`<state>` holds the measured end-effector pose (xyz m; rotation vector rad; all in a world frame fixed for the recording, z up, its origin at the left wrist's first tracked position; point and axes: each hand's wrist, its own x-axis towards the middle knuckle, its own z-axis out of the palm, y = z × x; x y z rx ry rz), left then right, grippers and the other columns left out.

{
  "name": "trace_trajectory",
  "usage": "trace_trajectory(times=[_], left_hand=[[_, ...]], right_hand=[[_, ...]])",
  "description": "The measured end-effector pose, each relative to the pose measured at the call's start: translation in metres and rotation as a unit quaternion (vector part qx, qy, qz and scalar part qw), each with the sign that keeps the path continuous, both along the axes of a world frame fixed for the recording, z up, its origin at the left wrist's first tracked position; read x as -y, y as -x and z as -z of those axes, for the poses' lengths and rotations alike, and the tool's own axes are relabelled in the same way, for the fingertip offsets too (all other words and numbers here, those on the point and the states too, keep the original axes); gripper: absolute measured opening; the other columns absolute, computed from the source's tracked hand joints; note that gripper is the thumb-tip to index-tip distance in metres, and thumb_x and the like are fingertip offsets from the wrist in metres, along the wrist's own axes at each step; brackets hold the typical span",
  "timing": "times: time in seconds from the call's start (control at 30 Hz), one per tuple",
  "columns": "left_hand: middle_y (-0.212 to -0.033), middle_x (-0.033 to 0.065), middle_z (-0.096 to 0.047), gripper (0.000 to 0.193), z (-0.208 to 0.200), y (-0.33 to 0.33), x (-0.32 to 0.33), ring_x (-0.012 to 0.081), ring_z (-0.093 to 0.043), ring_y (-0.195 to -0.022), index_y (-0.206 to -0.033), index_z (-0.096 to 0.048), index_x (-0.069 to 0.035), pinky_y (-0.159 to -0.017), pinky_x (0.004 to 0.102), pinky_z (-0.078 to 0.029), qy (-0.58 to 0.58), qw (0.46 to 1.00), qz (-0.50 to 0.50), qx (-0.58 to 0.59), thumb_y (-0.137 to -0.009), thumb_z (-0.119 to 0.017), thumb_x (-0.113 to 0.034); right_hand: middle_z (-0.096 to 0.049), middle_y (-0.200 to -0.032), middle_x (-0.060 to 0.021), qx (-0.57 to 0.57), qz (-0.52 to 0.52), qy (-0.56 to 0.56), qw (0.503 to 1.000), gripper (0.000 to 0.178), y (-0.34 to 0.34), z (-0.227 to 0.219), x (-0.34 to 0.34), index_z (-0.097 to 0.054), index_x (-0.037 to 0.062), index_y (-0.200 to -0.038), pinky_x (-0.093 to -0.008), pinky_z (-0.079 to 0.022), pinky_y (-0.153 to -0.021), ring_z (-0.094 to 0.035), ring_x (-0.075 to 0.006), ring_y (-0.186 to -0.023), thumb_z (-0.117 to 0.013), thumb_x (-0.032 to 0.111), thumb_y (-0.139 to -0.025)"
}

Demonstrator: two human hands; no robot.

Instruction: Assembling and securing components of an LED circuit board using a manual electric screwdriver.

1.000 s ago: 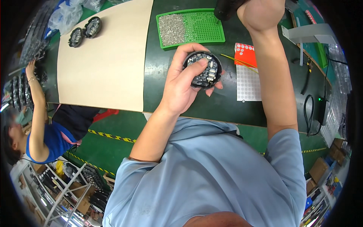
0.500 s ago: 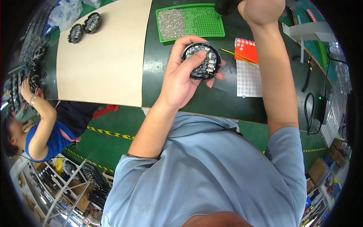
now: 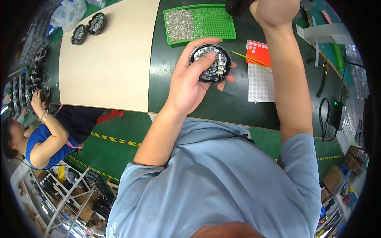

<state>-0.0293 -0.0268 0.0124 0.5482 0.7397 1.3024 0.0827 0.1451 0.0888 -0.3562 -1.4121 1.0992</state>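
1. One dark green table [image 3: 190,107] carries everything. A large beige sheet [image 3: 107,55] covers its left part, likely a soft place for finished pieces, since two round dark units [image 3: 88,28] sit at the sheet's far left corner.

2. A green perforated tray [image 3: 198,23] lies at the table's far edge, just beyond the hands. Its left part is heaped with small silvery screws [image 3: 180,24] and its right part is nearly bare, so a tool tip can get at single screws.

3. A white sheet of small round stickers [image 3: 260,79] with an orange-red top lies toward the right edge, within easy reach.

4. The left hand [image 3: 188,85] holds a round black module [image 3: 210,63] above the table's middle, just short of the tray. It is tilted face-up, so the circuit board and connectors show to the person. The fingers curl around its rim from below and the thumb presses across its face, a firm clasp that steadies it.

5. The right hand [image 3: 274,10] is raised over the tray's right end, closed around a dark tool [image 3: 236,7]. The tool's tip points down at the tray. The fingers are mostly cut off by the picture's edge, so I cannot tell their exact grip.

6. A thin yellow stick [image 3: 250,58] lies across the sticker sheet's top.
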Motion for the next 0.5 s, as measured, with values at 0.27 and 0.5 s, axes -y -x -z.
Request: trace_trajectory(times=[0.27, 0.5], left_hand=[[-0.105, 0.0272, -0.068, 0.033, -0.0015, 0.0002, 0.0024, 0.0302, -0.070, -0.084, -0.136, -0.050, -0.003, -0.063, 0.0341, -0.051, 0.007, 1.000, -0.002, -0.001, -0.106, -0.046, -0.017], [-0.104, 0.0269, -0.068, 0.031, -0.0006, 0.0003, 0.0021, 0.0299, -0.070, -0.084, -0.134, -0.050, -0.003, -0.062, 0.0338, -0.051, 0.000, 1.000, -0.003, 0.005, -0.106, -0.046, -0.017]], right_hand=[[-0.060, -0.065, -0.0074, -0.009, -0.007, 0.007, 1.000, 0.082, -0.0007, 0.0005, 0.0004, -0.062, 0.0007, -0.096, -0.0236, -0.048, -0.049, -0.055, -0.0136, -0.048, -0.024, 0.074, -0.101], [-0.060, -0.065, -0.0070, -0.001, 0.004, 0.027, 1.000, 0.083, -0.0002, -0.0035, 0.0031, -0.062, 0.0012, -0.097, -0.0235, -0.048, -0.047, -0.055, -0.0134, -0.047, -0.025, 0.076, -0.100]])
